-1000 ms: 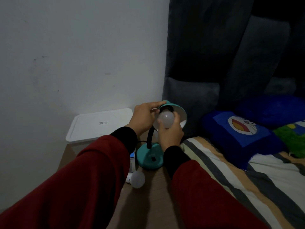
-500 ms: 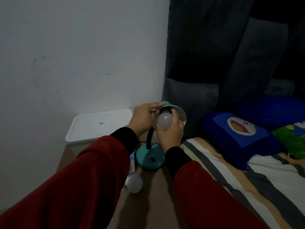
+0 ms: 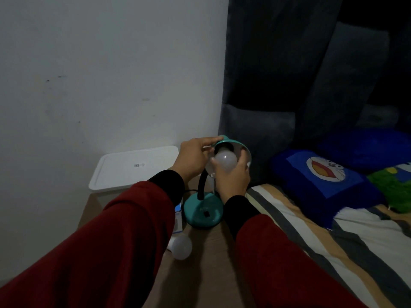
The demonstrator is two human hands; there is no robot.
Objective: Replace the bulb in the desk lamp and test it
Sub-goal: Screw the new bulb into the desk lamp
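Your right hand (image 3: 233, 177) has turned further around the bulb (image 3: 224, 161) seated in the lamp (image 3: 203, 208) shade, left hand (image 3: 192, 157) still clamped on the shade, so threading looks nearly done

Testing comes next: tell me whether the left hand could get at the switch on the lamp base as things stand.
Probably yes, once freed: the left hand now steadies the lamp shade, and the dark switch on the teal base lies uncovered just below.

Lamp shade (image 3: 223, 140), base (image 3: 203, 213): teal; neck black.
Bulb (image 3: 225, 161) between the fingers (image 3: 242, 155): frosted white.
Sleeves (image 3: 124, 230): dark red, black cuffs.
Bedsheet (image 3: 333, 241): white, grey, tan stripes.
Pillow (image 3: 322, 181): blue, cartoon print.
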